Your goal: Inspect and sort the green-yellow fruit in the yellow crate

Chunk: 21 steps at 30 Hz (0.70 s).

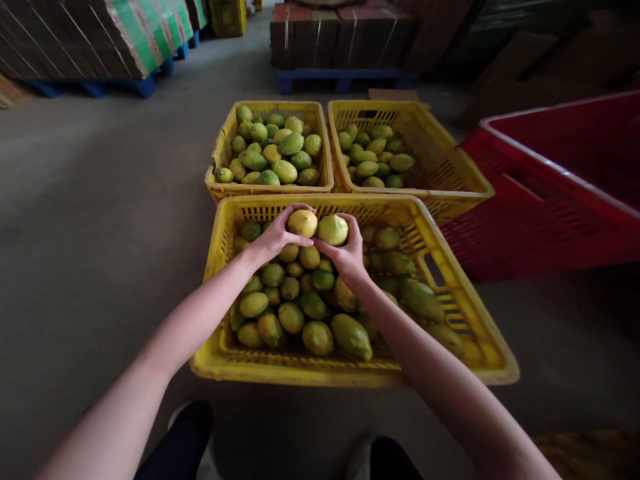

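A yellow plastic crate (225,353) lies on the floor in front of me, filled with several green and yellow lemons. My left hand (277,235) grips a yellow lemon (303,223) near the crate's far rim. Right beside it, my right hand (347,253) grips a yellow-green lemon (333,229). The two lemons sit side by side, almost touching, above the pile.
Two more yellow crates of lemons stand behind, one at left (220,150) and one at right (450,167). A red crate (525,193) sits at the right. Pallets of cardboard boxes (340,33) line the back. My shoes show at the bottom edge.
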Tool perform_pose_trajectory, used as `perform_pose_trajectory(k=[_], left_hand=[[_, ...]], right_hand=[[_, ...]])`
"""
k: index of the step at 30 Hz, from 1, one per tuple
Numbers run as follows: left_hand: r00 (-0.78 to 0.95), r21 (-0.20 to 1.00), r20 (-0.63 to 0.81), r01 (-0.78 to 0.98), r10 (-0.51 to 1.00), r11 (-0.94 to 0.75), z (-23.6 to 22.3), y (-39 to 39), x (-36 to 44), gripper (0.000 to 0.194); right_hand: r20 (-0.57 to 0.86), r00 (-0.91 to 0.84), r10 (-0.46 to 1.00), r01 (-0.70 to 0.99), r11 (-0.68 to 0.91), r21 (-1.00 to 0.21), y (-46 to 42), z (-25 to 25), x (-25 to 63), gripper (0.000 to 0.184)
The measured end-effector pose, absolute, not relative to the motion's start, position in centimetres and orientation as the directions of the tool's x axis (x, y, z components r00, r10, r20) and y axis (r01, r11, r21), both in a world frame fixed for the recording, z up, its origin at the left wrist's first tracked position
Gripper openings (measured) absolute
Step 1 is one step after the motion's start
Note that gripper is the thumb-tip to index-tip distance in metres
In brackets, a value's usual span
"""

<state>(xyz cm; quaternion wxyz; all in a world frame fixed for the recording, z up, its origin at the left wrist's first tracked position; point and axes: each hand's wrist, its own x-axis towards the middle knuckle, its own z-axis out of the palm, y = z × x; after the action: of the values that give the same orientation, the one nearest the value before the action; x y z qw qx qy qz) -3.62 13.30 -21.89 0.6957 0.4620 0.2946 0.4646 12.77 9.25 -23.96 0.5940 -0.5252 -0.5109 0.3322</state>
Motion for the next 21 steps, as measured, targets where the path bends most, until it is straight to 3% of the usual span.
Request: perform_pose_trajectory(k=[3,6,12,15,21], left_hand=[[0.403,0.929,-0.006,-0.336,0.915,0.153,-21.8,13.4,-3.8,0.067],[0.376,0.916,-0.055,-0.349,0.925,0.197,-21.8,13.4,-3.5,0.065],[0.348,0.735,-0.252,-0.538,0.903,0.412,-20.8,13.1,-2.7,0.021],[0.294,0.613,-0.398,-0.619,0.869,0.49,-20.4,13.2,-2.7,0.024],[0.24,0.517,-0.601,-0.611,0.763,0.6,-20.9,13.7,-3.0,0.043]], right_hand=[[0.262,0.261,0.929,0.132,0.235,-0.963,9.2,-23.9,12.7,0.06],[0.142,0.268,0.953,-0.015,0.151,-0.988,9.0,-23.7,12.2,0.058],[-0.149,0.228,0.962,-0.444,-0.034,-0.896,9.3,-23.4,11.7,0.039],[-0.304,0.157,0.94,-0.527,-0.18,-0.83,9.8,-23.5,12.2,0.039],[-0.524,0.066,0.849,-0.626,-0.374,-0.685,10.0,-23.4,12.2,0.038]])
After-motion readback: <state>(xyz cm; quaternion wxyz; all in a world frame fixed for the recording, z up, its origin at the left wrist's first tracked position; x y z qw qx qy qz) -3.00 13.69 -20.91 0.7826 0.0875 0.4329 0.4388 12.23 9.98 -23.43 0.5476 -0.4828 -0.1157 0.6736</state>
